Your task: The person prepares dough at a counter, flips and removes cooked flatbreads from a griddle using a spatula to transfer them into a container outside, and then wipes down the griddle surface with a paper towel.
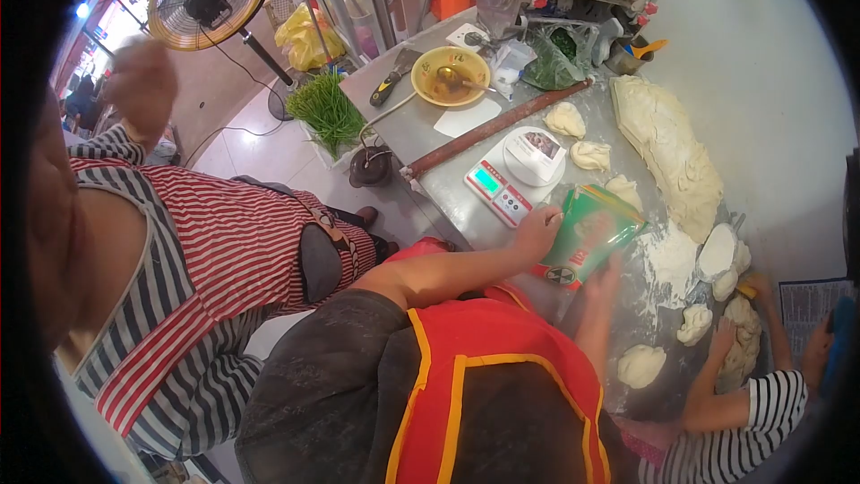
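Note:
A green plastic bag [591, 229] with printed lettering is tilted above the worktop's near edge. My left hand [537, 229] is closed on its upper left edge. Against its lower right side is my right hand [606, 280], blurred by motion, and I cannot make out how its fingers are bent. Just beyond my left hand stands a kitchen scale [503, 193] with a lit display and a round white platform. Past the bag, a dough piece [624, 190] is partly covered by it, and loose flour [667, 260] lies to the right.
A rolling pin [502, 127] lies beyond the scale, near a yellow bowl [451, 74]. A long dough slab [670, 157] runs along the wall. On the right, a co-worker's hands [724, 336] work dough. Another person in a striped apron [224, 233] stands left, near a fan [208, 5].

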### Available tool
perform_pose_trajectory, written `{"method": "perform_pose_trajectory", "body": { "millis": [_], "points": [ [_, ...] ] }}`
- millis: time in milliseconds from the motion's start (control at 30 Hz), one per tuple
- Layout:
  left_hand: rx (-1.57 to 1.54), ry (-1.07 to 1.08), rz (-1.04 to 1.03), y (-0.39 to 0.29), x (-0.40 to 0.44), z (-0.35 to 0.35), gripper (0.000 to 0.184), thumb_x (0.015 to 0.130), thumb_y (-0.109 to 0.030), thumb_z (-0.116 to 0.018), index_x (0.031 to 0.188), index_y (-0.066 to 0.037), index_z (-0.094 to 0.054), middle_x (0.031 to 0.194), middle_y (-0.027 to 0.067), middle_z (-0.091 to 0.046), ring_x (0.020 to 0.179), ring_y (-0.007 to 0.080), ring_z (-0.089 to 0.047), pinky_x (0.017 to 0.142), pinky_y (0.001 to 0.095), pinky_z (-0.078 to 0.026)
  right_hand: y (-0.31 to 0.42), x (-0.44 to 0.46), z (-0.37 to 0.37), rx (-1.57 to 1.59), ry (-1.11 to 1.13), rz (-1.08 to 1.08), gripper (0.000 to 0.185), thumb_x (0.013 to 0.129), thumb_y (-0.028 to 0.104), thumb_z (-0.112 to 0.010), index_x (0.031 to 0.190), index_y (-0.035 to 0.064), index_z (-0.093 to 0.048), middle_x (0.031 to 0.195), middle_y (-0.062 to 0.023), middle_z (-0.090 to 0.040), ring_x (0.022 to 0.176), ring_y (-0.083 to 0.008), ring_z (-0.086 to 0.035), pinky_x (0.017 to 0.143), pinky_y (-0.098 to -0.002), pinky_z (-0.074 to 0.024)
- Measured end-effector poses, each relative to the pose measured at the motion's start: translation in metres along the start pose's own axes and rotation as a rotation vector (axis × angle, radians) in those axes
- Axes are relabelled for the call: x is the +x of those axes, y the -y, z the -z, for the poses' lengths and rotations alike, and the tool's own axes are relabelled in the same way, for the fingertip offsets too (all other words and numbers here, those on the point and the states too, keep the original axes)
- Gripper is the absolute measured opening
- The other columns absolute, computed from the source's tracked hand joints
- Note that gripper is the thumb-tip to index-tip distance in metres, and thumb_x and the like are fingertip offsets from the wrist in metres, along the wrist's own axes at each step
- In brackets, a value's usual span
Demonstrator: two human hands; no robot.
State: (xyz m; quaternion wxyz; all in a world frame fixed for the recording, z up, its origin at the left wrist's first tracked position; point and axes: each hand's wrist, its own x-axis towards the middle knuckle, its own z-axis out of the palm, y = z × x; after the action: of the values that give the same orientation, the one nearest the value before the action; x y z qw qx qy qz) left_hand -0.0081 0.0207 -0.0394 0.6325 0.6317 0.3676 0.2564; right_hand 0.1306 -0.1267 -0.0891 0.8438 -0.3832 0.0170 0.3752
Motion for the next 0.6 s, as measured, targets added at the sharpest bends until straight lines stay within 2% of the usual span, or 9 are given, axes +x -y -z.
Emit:
{"method": "perform_pose_trajectory", "body": {
  "millis": [600],
  "points": [
    [0.007, 0.025, 0.06, -0.007, -0.0009, 0.0025, 0.021, 0.085, -0.019, -0.05, 0.086, -0.002, -0.061, 0.074, 0.0164, -0.06, 0.068, 0.0273, -0.058, 0.062, 0.0365, -0.043, 0.0023, -0.0042, -0.0083, -0.04, -0.042, 0.007, 0.036, 0.09, 0.022, -0.052, 0.12, 0.0012, -0.047, 0.118, -0.0096, -0.055, 0.106, -0.0224, -0.053, 0.092, -0.0375, -0.0423]
  ]
}}
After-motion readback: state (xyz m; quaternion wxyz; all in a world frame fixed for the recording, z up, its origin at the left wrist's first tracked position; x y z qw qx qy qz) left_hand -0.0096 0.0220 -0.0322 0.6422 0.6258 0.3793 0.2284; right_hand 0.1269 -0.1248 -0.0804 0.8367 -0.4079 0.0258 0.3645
